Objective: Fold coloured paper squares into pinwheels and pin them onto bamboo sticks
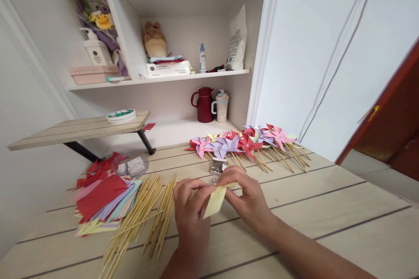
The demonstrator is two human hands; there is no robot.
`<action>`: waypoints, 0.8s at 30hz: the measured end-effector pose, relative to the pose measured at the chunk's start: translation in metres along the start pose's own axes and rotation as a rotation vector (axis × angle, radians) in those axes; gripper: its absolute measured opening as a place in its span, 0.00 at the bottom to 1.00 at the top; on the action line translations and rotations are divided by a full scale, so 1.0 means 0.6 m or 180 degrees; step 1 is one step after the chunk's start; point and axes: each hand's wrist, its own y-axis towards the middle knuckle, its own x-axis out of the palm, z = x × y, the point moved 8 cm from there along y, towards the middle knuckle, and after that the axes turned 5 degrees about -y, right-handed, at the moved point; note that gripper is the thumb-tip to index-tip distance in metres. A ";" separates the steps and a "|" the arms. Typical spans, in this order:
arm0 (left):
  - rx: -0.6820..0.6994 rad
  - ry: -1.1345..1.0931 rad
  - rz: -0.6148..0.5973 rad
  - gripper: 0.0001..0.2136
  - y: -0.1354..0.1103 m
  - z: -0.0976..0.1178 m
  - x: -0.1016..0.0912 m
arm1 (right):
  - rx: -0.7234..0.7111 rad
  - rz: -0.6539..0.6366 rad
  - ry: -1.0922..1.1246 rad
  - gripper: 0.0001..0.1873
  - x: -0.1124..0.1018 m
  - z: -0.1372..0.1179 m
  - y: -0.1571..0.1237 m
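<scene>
A pale yellow piece of paper (pixel 214 203) is held up between my two hands above the table. My left hand (pixel 193 200) pinches its left side between thumb and fingers. On the other side, my right hand (pixel 244 194) grips the paper's upper right part, where it looks folded or curled. Just beyond my fingers sits a small open box (pixel 218 166) with shiny little pieces in it. Finished paper pinwheels (pixel 225 144) on sticks lie in a pile farther back. Wooden sticks (pixel 139 213) lie in a loose bundle left of my left hand.
Coloured paper sheets (pixel 101 196) are stacked at the left, beside a clear round container (pixel 131 165). A small raised shelf (pixel 81 128) stands behind them. A red jug (pixel 205 107) and a cup (pixel 222 108) stand in the cabinet. The wooden table (pixel 327 209) extends to the right.
</scene>
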 end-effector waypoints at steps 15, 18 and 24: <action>0.0222 0.0167 -0.0019 0.12 0.009 0.005 -0.003 | -0.0222 0.0065 -0.0117 0.11 -0.001 -0.011 -0.001; 0.0278 0.0124 -0.0090 0.11 0.011 0.008 -0.003 | -0.0173 0.0090 -0.0109 0.11 0.000 -0.012 -0.002; -0.0108 0.0010 0.0077 0.09 0.015 -0.007 -0.004 | 0.0319 -0.0004 -0.0052 0.06 0.005 0.000 0.001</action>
